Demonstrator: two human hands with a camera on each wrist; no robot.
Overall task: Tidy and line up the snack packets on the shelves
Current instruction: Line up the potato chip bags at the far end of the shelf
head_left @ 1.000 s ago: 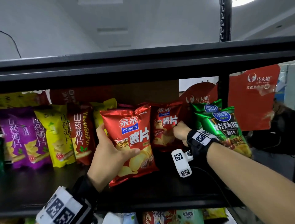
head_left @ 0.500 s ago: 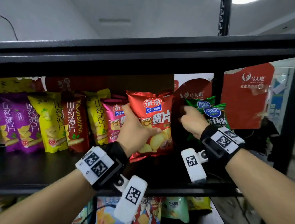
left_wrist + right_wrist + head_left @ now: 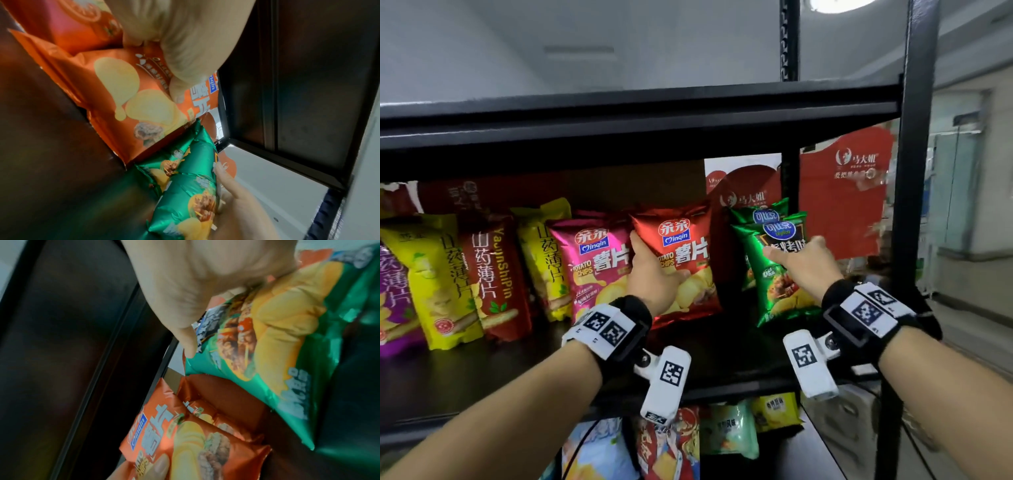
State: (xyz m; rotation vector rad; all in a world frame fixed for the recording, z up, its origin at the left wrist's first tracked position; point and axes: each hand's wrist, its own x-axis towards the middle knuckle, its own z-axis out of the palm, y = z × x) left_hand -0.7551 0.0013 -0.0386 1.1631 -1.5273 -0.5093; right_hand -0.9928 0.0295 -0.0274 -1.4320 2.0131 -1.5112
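Observation:
A red Qinqin chip packet [image 3: 685, 253] stands upright on the black shelf [image 3: 482, 373], to the right of a pink Qinqin packet [image 3: 595, 260]. My left hand [image 3: 657, 257] grips the red packet's left edge, thumb on its front [image 3: 179, 91]. A dark gap separates it from two green chip packets [image 3: 770, 284], one behind the other. My right hand [image 3: 798, 253] holds the front green packet [image 3: 277, 337] near its top, thumb across the face. In the left wrist view the red packet [image 3: 123, 91] lies above the green packet [image 3: 191, 194].
Yellow [image 3: 431, 274], dark red [image 3: 493, 270] and purple [image 3: 393, 294] yam-chip packets stand in a row at the left. A black upright post [image 3: 914, 205] bounds the shelf on the right. More packets [image 3: 726, 431] lie on the shelf below. Red cardboard signs [image 3: 842, 192] stand behind.
My left hand carried the red packet up and right, then set it upright beside the pink one. My right hand left the back of the gap and took hold of the front green packet.

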